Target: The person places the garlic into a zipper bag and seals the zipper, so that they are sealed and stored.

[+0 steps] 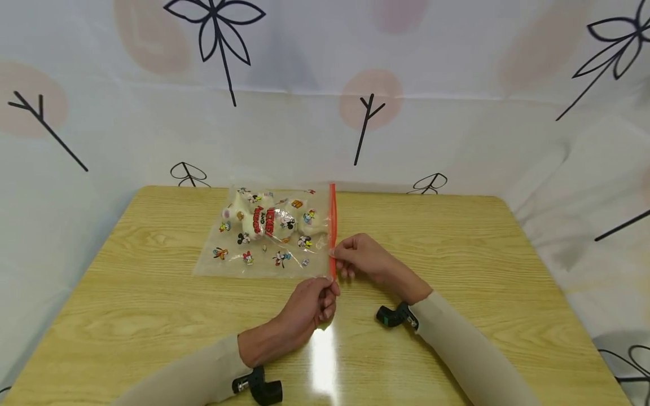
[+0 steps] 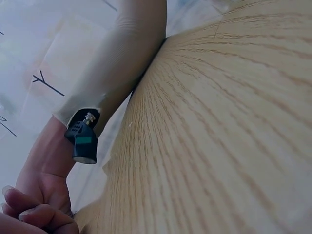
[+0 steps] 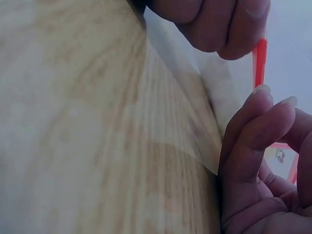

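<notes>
A clear zip bag (image 1: 264, 262) with cartoon prints and lettering lies flat on the wooden table, its red zip strip (image 1: 332, 220) on the right side. Inside it shows a white, rounded thing (image 1: 249, 223), its kind hidden by the prints. My left hand (image 1: 307, 307) pinches the near end of the strip at the bag's corner, fingers curled. Slightly farther up, my right hand (image 1: 365, 259) pinches the same strip between thumb and forefinger. In the right wrist view, curled fingers (image 3: 263, 131) stand close to a piece of the red strip (image 3: 259, 63).
The wooden table (image 1: 431, 338) reaches back to a white patterned cloth (image 1: 304, 129), which also hangs at both sides. Small black wrist cameras sit on the left cuff (image 1: 261, 386) and the right cuff (image 1: 396, 316).
</notes>
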{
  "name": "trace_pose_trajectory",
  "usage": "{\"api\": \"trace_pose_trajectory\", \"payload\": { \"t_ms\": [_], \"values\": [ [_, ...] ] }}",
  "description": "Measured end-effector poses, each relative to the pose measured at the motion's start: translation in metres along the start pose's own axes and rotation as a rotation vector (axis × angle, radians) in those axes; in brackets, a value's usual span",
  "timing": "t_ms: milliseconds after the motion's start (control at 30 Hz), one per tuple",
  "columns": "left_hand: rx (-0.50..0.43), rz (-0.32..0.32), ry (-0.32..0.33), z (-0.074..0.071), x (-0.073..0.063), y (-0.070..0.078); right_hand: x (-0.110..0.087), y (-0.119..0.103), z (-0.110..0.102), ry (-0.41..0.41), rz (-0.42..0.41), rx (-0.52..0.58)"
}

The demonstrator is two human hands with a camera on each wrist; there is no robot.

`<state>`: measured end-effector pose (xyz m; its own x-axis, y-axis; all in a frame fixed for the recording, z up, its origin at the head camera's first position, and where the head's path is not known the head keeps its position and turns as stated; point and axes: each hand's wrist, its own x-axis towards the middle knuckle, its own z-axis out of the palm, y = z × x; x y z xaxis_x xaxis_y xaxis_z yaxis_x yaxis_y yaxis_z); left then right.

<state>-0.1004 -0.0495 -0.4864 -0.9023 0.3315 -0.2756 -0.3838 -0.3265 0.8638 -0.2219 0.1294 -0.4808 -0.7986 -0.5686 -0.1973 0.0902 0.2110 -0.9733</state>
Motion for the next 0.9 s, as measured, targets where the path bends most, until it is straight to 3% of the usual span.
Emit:
{"api": "trace_pose_trajectory", "payload": {
  "t_ms": [900],
  "values": [
    [0.006, -0.006, -0.02, 0.0, -0.002, 0.001, 0.033, -0.008, -0.017, 0.14, -0.007, -0.016]
  ]
}}
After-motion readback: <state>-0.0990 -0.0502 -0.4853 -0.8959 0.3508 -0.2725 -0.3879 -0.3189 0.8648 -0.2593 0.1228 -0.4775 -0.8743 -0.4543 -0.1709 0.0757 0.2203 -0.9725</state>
